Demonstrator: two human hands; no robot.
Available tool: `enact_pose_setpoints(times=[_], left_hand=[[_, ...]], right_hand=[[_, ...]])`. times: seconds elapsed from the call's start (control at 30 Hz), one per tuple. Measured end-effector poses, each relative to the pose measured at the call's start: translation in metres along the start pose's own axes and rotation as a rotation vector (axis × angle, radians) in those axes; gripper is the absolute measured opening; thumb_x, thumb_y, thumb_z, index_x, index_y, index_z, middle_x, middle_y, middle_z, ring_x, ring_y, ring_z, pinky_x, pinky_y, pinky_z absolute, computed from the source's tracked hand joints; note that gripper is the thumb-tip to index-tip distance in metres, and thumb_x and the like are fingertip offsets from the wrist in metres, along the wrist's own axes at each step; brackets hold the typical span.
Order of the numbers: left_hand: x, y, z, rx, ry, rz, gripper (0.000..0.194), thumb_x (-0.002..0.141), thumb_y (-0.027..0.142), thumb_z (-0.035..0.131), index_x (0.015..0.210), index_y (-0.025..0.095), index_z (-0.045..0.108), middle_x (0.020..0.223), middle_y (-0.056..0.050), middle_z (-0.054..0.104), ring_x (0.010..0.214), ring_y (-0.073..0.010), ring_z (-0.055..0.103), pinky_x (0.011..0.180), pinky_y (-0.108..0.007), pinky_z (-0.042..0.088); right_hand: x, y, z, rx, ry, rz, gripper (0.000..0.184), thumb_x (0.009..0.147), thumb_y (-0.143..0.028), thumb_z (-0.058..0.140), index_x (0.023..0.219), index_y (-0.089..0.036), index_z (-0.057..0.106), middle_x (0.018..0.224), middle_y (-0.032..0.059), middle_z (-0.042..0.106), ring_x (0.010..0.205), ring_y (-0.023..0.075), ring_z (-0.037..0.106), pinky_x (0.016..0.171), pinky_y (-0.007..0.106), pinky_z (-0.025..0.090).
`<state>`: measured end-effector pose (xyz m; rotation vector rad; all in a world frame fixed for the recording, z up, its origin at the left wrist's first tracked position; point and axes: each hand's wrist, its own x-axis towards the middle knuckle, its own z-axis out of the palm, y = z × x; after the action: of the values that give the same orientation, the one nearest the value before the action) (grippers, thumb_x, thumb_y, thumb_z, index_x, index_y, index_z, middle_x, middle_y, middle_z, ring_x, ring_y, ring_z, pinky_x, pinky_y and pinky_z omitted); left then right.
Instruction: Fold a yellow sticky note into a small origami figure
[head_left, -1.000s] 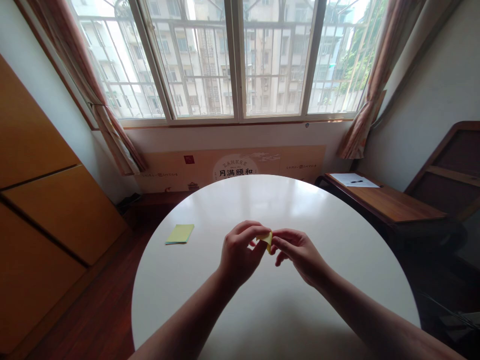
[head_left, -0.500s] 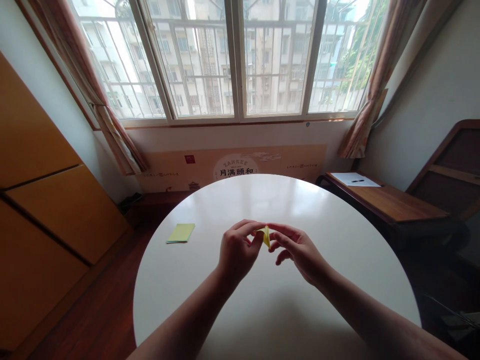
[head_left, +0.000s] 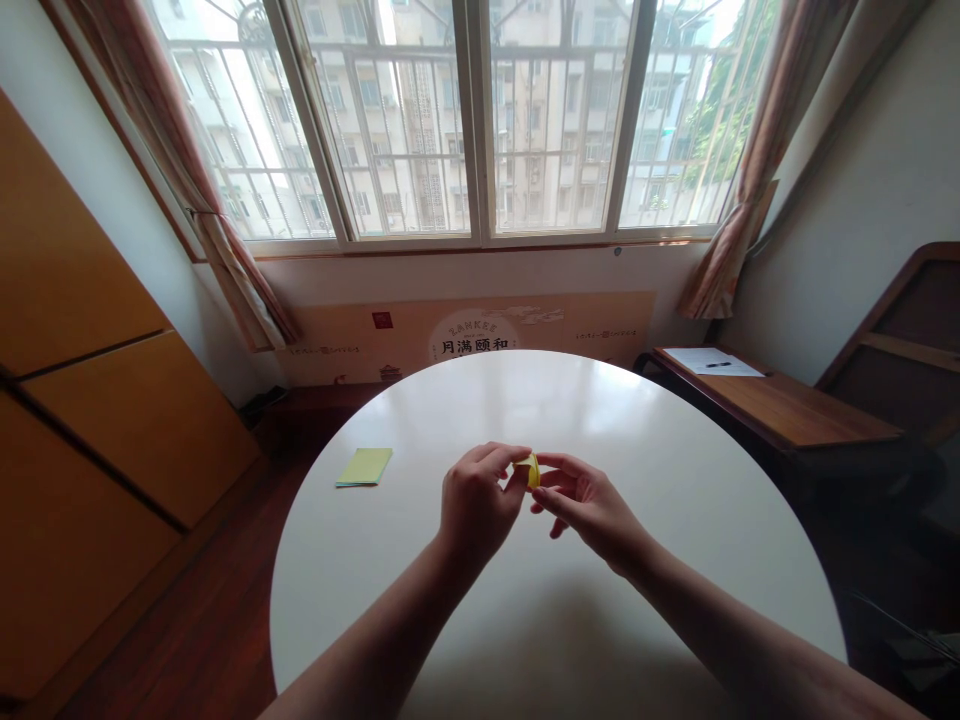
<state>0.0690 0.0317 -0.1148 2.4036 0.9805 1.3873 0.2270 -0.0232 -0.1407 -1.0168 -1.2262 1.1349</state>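
Note:
Between my two hands, above the middle of the white round table point(head_left: 600, 620), is a small yellow piece of folded paper point(head_left: 533, 470), bent into a curve. My left hand point(head_left: 480, 495) pinches its left side between thumb and fingers. At the paper's right edge, the thumb and index finger of my right hand point(head_left: 581, 495) close on it, while the other fingers curl loosely below. Part of the paper is hidden behind the fingers. A pad of yellow-green sticky notes point(head_left: 364, 466) lies flat on the table, left of my left hand.
A wooden side table point(head_left: 817, 405) at the right bears a white sheet of paper point(head_left: 690, 360) with a dark pen on it. Behind it leans a brown chair back point(head_left: 907, 330). Orange cabinets point(head_left: 135, 430) stand at the left. A barred window is beyond the table.
My right thumb and index finger have closed in on the paper's right side. The paper has gone from a pointed, hanging shape to a rounder curve. My left hand keeps its pinch.

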Motion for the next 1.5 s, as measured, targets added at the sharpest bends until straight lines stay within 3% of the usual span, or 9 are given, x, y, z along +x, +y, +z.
enact_pose_setpoints(times=[0.27, 0.57, 0.83, 1.0, 1.1, 1.17, 1.23, 1.33, 1.5], left_hand=[[-0.001, 0.004, -0.001, -0.058, -0.023, 0.002, 0.014, 0.082, 0.017, 0.065, 0.094, 0.021, 0.072, 0.088, -0.004, 0.074, 0.067, -0.0155, 0.062, 0.058, -0.026, 0.054], [-0.003, 0.009, -0.004, -0.163, -0.150, 0.051, 0.030, 0.090, 0.032, 0.060, 0.115, 0.019, 0.068, 0.110, -0.010, 0.068, 0.093, -0.0213, 0.065, 0.060, -0.025, 0.057], [-0.003, 0.010, -0.003, -0.258, -0.198, 0.045, 0.025, 0.093, 0.026, 0.053, 0.110, 0.020, 0.071, 0.106, -0.008, 0.067, 0.083, -0.0164, 0.065, 0.061, -0.024, 0.056], [-0.003, 0.005, 0.004, -0.328, -0.132, -0.101, 0.027, 0.095, 0.028, 0.049, 0.109, 0.018, 0.070, 0.100, -0.008, 0.067, 0.077, -0.0148, 0.063, 0.059, -0.023, 0.054], [0.001, -0.009, 0.009, -0.387, -0.033, -0.256, 0.034, 0.097, 0.033, 0.042, 0.100, 0.016, 0.071, 0.092, -0.008, 0.066, 0.072, -0.0146, 0.059, 0.053, -0.022, 0.052], [0.007, -0.022, 0.011, -0.455, 0.040, -0.362, 0.036, 0.095, 0.033, 0.041, 0.097, 0.014, 0.071, 0.087, -0.007, 0.064, 0.067, -0.0139, 0.056, 0.048, -0.021, 0.049], [0.012, -0.032, 0.011, -0.540, 0.120, -0.466, 0.039, 0.094, 0.036, 0.040, 0.095, 0.012, 0.070, 0.085, -0.008, 0.062, 0.066, -0.0142, 0.054, 0.045, -0.020, 0.047], [0.018, -0.040, 0.010, -0.625, 0.199, -0.559, 0.042, 0.093, 0.041, 0.040, 0.091, 0.012, 0.070, 0.084, -0.008, 0.060, 0.064, -0.0136, 0.053, 0.042, -0.019, 0.046], [0.015, -0.038, 0.013, -0.643, 0.154, -0.550, 0.042, 0.092, 0.041, 0.040, 0.090, 0.012, 0.070, 0.083, -0.008, 0.060, 0.064, -0.0137, 0.052, 0.041, -0.018, 0.045]], right_hand=[[0.000, 0.003, 0.000, -0.013, 0.054, -0.087, 0.042, 0.085, -0.042, 0.069, 0.120, -0.021, 0.064, 0.087, 0.0070, 0.070, 0.076, 0.0219, 0.067, 0.048, 0.026, 0.053], [0.002, -0.002, -0.001, -0.005, 0.109, -0.091, 0.035, 0.089, -0.044, 0.060, 0.114, -0.020, 0.068, 0.085, 0.0068, 0.069, 0.073, 0.0201, 0.065, 0.047, 0.025, 0.053], [0.001, -0.002, 0.001, -0.003, 0.127, -0.121, 0.032, 0.087, -0.040, 0.064, 0.109, -0.018, 0.068, 0.079, 0.0052, 0.069, 0.069, 0.0193, 0.065, 0.046, 0.026, 0.054], [0.004, 0.004, -0.004, 0.023, 0.221, -0.026, 0.034, 0.085, -0.041, 0.064, 0.109, -0.018, 0.066, 0.086, 0.0071, 0.069, 0.068, 0.0188, 0.065, 0.044, 0.025, 0.052], [0.003, 0.002, -0.011, -0.065, 0.260, -0.086, 0.033, 0.087, -0.042, 0.062, 0.109, -0.018, 0.066, 0.085, 0.0064, 0.068, 0.067, 0.0168, 0.061, 0.042, 0.022, 0.047], [-0.003, -0.005, -0.014, -0.152, 0.131, -0.164, 0.028, 0.089, -0.042, 0.061, 0.100, -0.018, 0.068, 0.076, 0.0040, 0.064, 0.063, 0.0154, 0.058, 0.044, 0.022, 0.044], [-0.011, -0.015, -0.015, -0.321, -0.181, -0.221, 0.024, 0.089, -0.038, 0.063, 0.100, -0.019, 0.071, 0.081, 0.0051, 0.066, 0.072, 0.0169, 0.061, 0.054, 0.025, 0.048], [-0.022, -0.025, -0.011, -0.602, -0.563, -0.327, 0.045, 0.080, -0.036, 0.075, 0.123, -0.025, 0.066, 0.101, 0.0070, 0.068, 0.088, 0.0203, 0.064, 0.072, 0.029, 0.051], [-0.026, -0.020, -0.006, -0.816, -0.662, -0.326, 0.056, 0.079, -0.027, 0.074, 0.133, -0.028, 0.059, 0.111, 0.0074, 0.067, 0.098, 0.0229, 0.064, 0.086, 0.034, 0.049]])
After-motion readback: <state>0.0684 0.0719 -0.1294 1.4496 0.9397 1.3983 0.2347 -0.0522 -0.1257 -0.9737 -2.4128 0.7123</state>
